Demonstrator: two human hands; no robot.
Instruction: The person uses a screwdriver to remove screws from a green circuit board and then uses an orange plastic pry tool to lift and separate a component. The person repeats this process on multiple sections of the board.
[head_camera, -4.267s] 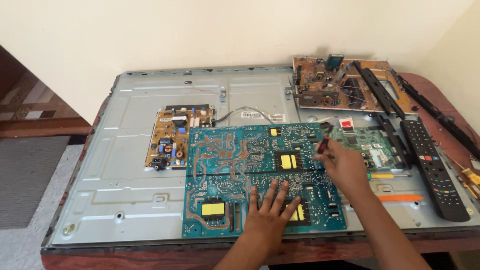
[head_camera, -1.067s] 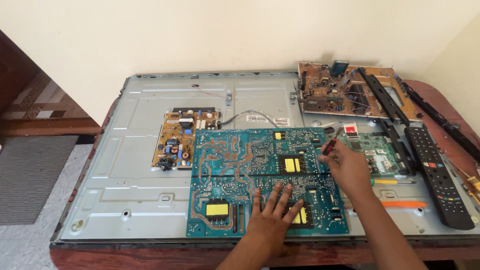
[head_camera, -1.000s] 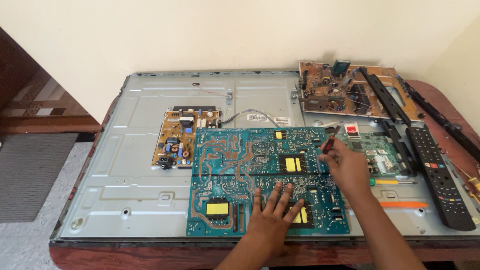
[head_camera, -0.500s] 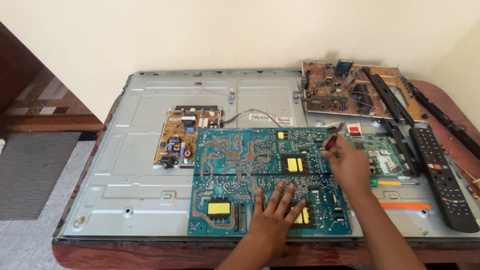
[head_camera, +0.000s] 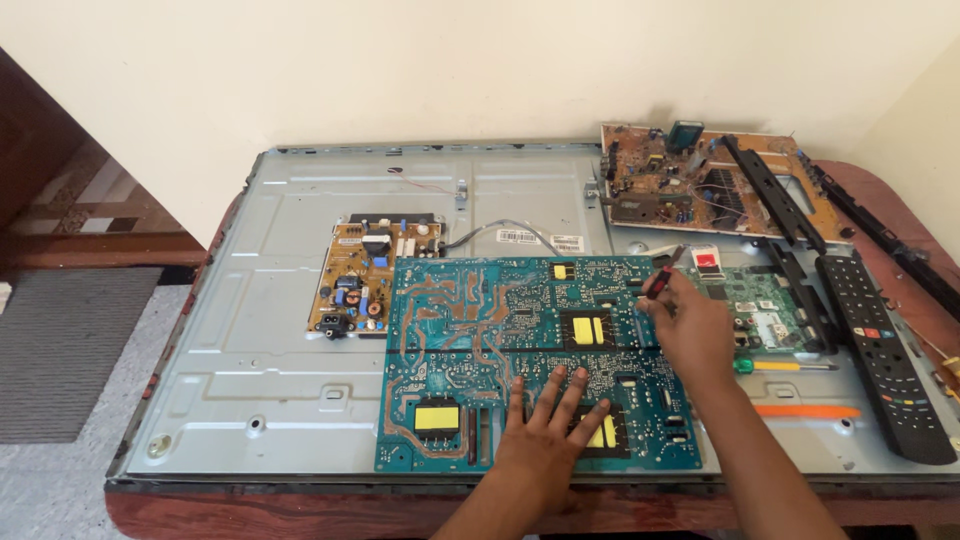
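Observation:
A large teal circuit board (head_camera: 480, 340) lies solder side up on the grey metal back of a flat screen panel (head_camera: 260, 330). My left hand (head_camera: 550, 425) rests flat on the board's near edge, fingers spread. My right hand (head_camera: 690, 325) is at the board's right edge, closed around a small tool with a red and black handle (head_camera: 658, 282) whose tip points at the board's upper right corner.
A tan power board (head_camera: 365, 275) is mounted left of the teal one. A green board (head_camera: 765, 310) sits to the right, a brown board (head_camera: 690, 185) at the back right. A black remote (head_camera: 885, 350), black strips, a green-handled screwdriver (head_camera: 780, 366) and an orange strip lie at the right.
Both hands stay in the same spots on the teal board. Only the camera has shifted slightly, so the scene sits a little further right in view.

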